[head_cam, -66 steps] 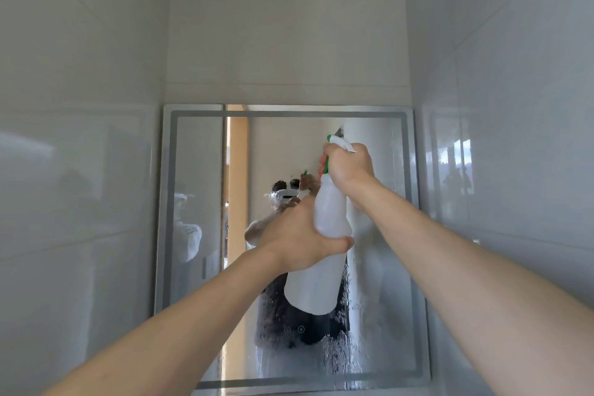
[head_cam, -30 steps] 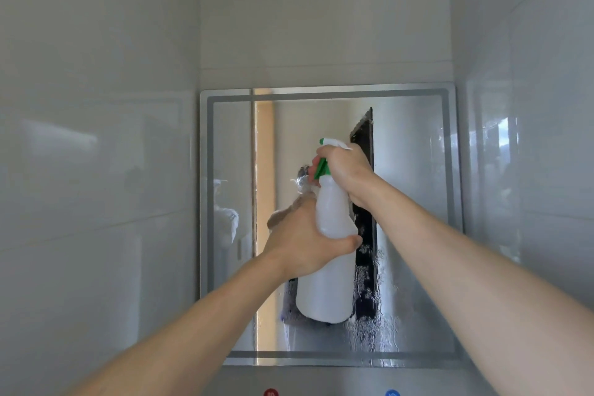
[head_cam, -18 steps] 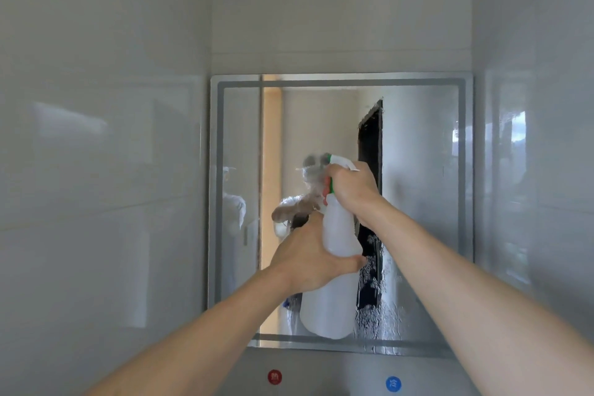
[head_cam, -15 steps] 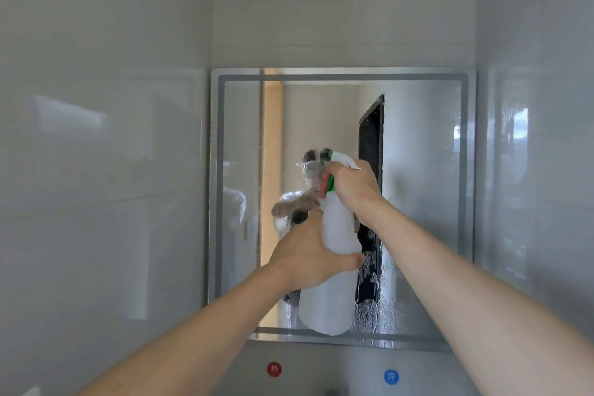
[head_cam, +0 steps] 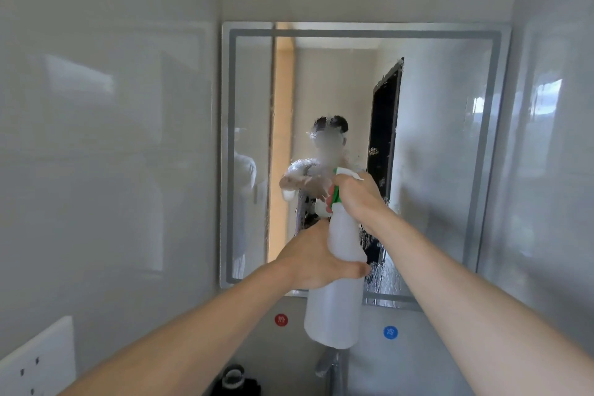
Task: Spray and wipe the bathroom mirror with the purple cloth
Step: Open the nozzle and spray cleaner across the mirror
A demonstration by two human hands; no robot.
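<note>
The spray bottle (head_cam: 334, 299) is clasped by the left hand (head_cam: 316, 262) at its body and the right hand (head_cam: 356, 199) at the trigger, before the wet mirror (head_cam: 443, 145). Runoff could drip below both grips; no purple cloth is seen.

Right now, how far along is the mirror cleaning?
Spraying is partly done: droplets cover the centre and lower right of the framed wall mirror. In hand: the left hand steadies the white plastic spray bottle while the right hand grips its trigger. Left: all wiping; the purple cloth isn't in view.
</note>
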